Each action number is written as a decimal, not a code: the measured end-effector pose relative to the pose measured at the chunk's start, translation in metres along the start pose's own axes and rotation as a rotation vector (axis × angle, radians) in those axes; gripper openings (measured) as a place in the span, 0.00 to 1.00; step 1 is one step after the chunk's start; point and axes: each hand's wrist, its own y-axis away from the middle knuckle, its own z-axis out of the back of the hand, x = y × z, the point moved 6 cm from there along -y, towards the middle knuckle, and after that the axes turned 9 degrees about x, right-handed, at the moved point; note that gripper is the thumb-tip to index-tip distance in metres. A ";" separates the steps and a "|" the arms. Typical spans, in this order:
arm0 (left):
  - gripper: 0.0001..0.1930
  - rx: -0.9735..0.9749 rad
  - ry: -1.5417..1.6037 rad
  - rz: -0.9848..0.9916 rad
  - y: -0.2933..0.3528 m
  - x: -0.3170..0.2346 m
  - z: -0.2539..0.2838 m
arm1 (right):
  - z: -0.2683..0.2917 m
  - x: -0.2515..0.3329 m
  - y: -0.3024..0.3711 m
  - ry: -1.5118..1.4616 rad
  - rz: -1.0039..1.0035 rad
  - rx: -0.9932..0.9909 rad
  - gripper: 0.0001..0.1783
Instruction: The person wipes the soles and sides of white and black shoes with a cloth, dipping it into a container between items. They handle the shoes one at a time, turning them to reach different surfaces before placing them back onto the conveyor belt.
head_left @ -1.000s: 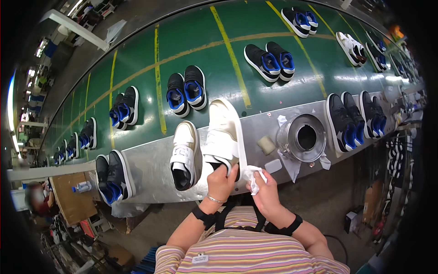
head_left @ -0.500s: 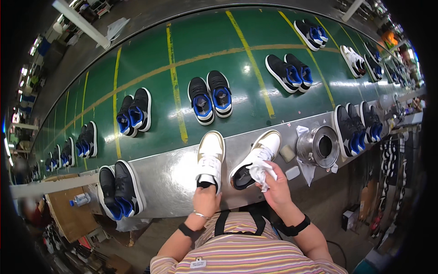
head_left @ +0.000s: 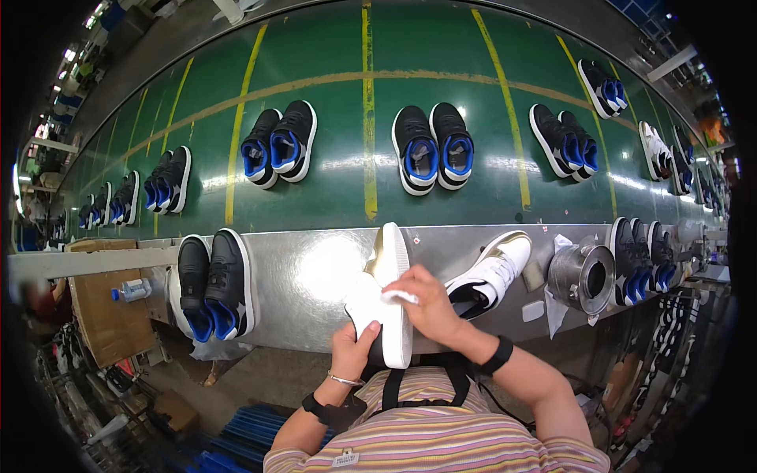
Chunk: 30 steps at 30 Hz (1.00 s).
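My left hand (head_left: 351,351) grips a white sneaker with a gold toe (head_left: 394,335) by its heel end. The sneaker is tipped onto its side, its white sole edge facing right. In my right hand (head_left: 432,306) is a bunched white cloth (head_left: 402,296), pressed against the sneaker's side near the sole edge. Glare washes out part of the sneaker's upper. A matching white and gold sneaker (head_left: 498,268) rests on the metal ledge, just right of my right hand.
Black pairs with blue linings stand on the green belt (head_left: 339,205). On the metal ledge (head_left: 292,307) are a black pair (head_left: 223,280) at left, a tan block (head_left: 535,276), a white block (head_left: 533,311), a round metal container (head_left: 564,276) and more black shoes (head_left: 631,264).
My left hand has lifted the white sneaker and tipped it sideways. My right hand has moved left with the cloth, from the other sneaker onto this one. The whole view has shifted.
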 end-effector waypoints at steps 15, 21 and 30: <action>0.11 0.116 0.070 -0.110 -0.013 0.026 0.039 | 0.010 -0.089 -0.080 0.250 -0.347 -0.353 0.06; 0.18 0.158 0.578 0.058 -0.016 0.031 0.051 | 0.001 -0.089 -0.064 0.340 -0.448 -0.329 0.08; 0.21 0.064 0.856 0.127 -0.013 0.025 0.038 | -0.008 -0.035 -0.040 0.201 -0.100 -0.334 0.14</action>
